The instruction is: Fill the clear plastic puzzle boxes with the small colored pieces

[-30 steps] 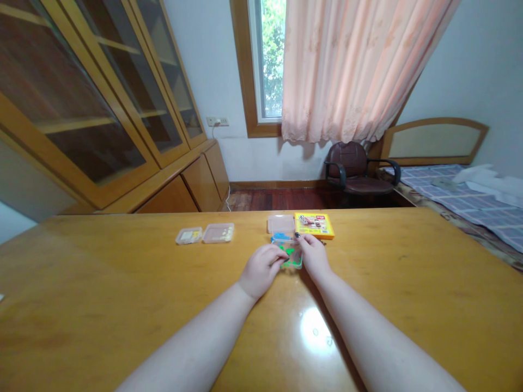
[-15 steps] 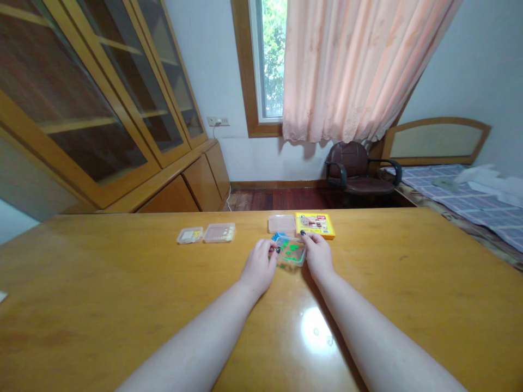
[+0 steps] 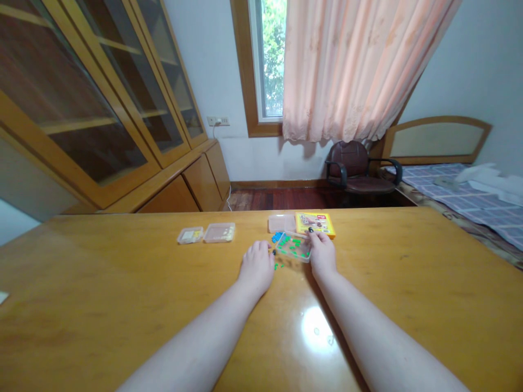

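My right hand [image 3: 324, 255] grips the right edge of a clear plastic box [image 3: 293, 256], thumb and fingers closed on it. Several small green pieces [image 3: 296, 242] lie inside the box, which is tilted slightly above the table. To its left, my left hand [image 3: 258, 264] is low over the table with curled fingers; its fingertips are mostly hidden, so anything between them cannot be made out. A few loose green pieces [image 3: 277, 267] lie on the table just right of my left hand. Blue pieces [image 3: 277, 237] sit behind the box's left corner.
Behind the box are another clear case [image 3: 281, 222] and a yellow printed box [image 3: 315, 224]. Farther left stand a clear case with pale pieces [image 3: 219, 232] and a smaller case [image 3: 190, 235]. All rest near the far edge of the wooden table [image 3: 163, 305].
My left hand has come away from the clear box and moved slightly left and down. The box has shifted right in my right hand, and loose green pieces now show on the table.
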The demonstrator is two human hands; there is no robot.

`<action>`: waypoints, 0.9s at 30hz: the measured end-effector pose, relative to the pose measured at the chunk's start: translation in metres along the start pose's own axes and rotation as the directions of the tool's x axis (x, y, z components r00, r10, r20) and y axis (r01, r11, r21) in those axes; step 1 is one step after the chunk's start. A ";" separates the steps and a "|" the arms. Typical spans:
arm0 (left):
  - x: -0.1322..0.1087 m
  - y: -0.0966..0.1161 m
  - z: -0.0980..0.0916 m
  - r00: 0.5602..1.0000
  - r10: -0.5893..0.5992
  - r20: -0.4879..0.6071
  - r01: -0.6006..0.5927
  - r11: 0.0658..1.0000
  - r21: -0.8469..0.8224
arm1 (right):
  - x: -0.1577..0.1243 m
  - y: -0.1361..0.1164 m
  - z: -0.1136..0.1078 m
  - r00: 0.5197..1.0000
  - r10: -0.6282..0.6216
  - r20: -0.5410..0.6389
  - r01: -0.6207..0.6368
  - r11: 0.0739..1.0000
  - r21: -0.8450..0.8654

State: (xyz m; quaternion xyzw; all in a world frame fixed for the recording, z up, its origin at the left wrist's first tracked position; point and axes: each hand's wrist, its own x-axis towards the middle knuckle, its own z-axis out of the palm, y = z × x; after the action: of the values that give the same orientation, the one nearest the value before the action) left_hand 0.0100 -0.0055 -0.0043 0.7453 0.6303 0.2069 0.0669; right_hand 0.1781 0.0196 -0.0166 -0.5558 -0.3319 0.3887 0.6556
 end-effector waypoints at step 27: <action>0.006 -0.004 0.008 0.983 0.117 0.144 -0.121 0.993 0.017 | 0.005 0.008 -0.001 0.999 0.027 -0.026 -0.025 0.995 0.096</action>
State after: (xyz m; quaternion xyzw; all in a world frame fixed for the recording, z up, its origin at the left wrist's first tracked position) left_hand 0.0103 0.0020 -0.0120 0.7953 0.5808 0.1485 0.0898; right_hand 0.1799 0.0241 -0.0244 -0.5332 -0.2966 0.4051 0.6808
